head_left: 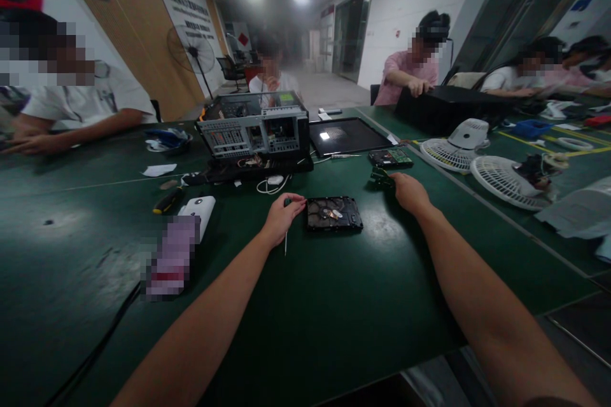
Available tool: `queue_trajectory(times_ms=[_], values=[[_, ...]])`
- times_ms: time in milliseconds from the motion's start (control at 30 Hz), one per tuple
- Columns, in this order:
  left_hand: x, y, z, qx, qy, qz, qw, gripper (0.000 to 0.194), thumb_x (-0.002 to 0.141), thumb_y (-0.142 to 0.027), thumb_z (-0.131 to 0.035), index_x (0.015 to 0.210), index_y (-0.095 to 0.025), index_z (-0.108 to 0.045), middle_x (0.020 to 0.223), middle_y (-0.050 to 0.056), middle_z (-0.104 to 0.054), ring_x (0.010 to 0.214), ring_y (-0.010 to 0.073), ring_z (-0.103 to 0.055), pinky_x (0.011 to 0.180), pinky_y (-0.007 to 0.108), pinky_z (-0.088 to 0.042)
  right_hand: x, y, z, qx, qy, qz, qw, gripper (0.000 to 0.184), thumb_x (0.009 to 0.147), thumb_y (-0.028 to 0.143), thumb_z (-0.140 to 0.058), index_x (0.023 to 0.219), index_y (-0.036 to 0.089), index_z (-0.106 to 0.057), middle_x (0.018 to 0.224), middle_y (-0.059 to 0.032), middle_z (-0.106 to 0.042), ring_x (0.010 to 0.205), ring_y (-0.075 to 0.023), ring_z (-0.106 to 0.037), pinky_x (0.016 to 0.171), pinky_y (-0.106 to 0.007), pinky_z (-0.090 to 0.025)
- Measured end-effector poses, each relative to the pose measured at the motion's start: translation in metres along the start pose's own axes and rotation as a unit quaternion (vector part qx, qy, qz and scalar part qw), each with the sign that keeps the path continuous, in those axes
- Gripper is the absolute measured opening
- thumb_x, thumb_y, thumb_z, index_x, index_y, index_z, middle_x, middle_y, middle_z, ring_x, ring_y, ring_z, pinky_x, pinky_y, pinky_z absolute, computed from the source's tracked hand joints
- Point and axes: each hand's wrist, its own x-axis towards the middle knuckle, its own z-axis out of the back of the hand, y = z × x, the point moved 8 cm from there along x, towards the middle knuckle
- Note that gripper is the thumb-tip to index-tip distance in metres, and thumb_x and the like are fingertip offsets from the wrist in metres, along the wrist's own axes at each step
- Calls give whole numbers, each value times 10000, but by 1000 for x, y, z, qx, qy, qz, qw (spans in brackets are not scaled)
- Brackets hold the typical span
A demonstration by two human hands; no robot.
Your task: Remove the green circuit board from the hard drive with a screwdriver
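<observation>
A hard drive (pixel 334 214) lies on the green table in front of me, its dark casing facing up. My left hand (pixel 280 219) is closed round a thin screwdriver (pixel 286 245), whose shaft points down below the palm. The fingertips of that hand reach the drive's left edge. Farther right, my right hand (pixel 411 194) pinches a small green circuit board (pixel 382 179) above the table. Just beyond it lies another hard drive (pixel 390 158) with a green board showing on top.
An opened computer case (pixel 255 130) stands behind the drive, beside a black side panel (pixel 351 136). A yellow-black screwdriver (pixel 168 201) and a white device (pixel 198 213) lie to the left. White fan parts (pixel 506 181) are at right. Several people sit round the table.
</observation>
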Motion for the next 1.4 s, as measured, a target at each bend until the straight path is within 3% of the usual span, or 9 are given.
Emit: queue_trajectory(times_ms=[433,667,767,867,933,1067,1200,1300,1400], values=[[3,2,1,-8,-1,-6,1000,109,840,-58,-697,886,-144,-649,1022,99,-713,1058,195,-703,1133,434,-464,-4,1,5,25,-30,-31,999,322,952,282,-473,1191,172,-659,1177,-140,-702,1061,-294,-646,934,-390,-481],[3,1,1,-11,0,-6,1000,100,844,-66,-696,893,-146,-659,1053,103,-710,1058,201,-701,1123,456,-471,-9,-17,18,86,-150,-121,977,330,947,321,-477,1188,148,-622,1096,-172,-707,989,-313,-661,903,-416,-485],[3,1,1,-13,3,-10,1000,96,849,-58,-684,883,-146,-661,1050,103,-712,1065,205,-699,1113,446,-483,-15,-39,18,129,-196,-192,953,328,928,326,-498,1170,137,-614,1075,-180,-707,982,-322,-664,919,-441,-491],[3,0,0,-14,5,-8,1000,97,850,-58,-685,883,-145,-657,1053,102,-711,1075,205,-696,1112,435,-485,-26,-71,12,168,-242,-304,906,320,909,325,-503,1132,126,-619,1086,-194,-700,1019,-336,-659,937,-470,-503],[2,0,-1,-12,6,-2,1000,93,851,-67,-691,888,-144,-655,1061,106,-708,1079,207,-695,1114,440,-482,-32,-85,8,190,-261,-343,882,297,889,326,-528,1098,140,-625,1087,-183,-699,1035,-329,-658,956,-472,-505],[1,-1,-1,-8,1,3,1000,93,854,-75,-696,890,-146,-648,1080,114,-699,1071,211,-697,1114,465,-478,-34,-94,2,240,-284,-358,856,244,859,341,-572,1038,182,-615,1024,-130,-704,982,-291,-676,922,-440,-541],[1,0,1,-3,-4,4,1000,94,859,-71,-690,891,-147,-645,1083,112,-696,1063,211,-700,1103,456,-490,-41,-100,-7,346,-313,-377,800,230,865,335,-568,1041,186,-578,1032,-97,-682,893,-241,-700,807,-390,-600],[2,1,0,-4,-1,-1,1000,89,859,-74,-689,893,-145,-646,1083,109,-695,1046,210,-705,1079,447,-512,-42,-96,-9,442,-318,-340,767,216,839,331,-610,997,191,-566,992,-48,-658,834,-196,-701,758,-348,-622],[3,0,1,-1,-11,-18,1000,82,859,-83,-692,886,-138,-638,1057,102,-698,1026,200,-712,1074,444,-513,-45,-83,4,493,-341,-300,742,190,786,305,-673,896,184,-576,884,-5,-622,779,-168,-672,737,-336,-629]])
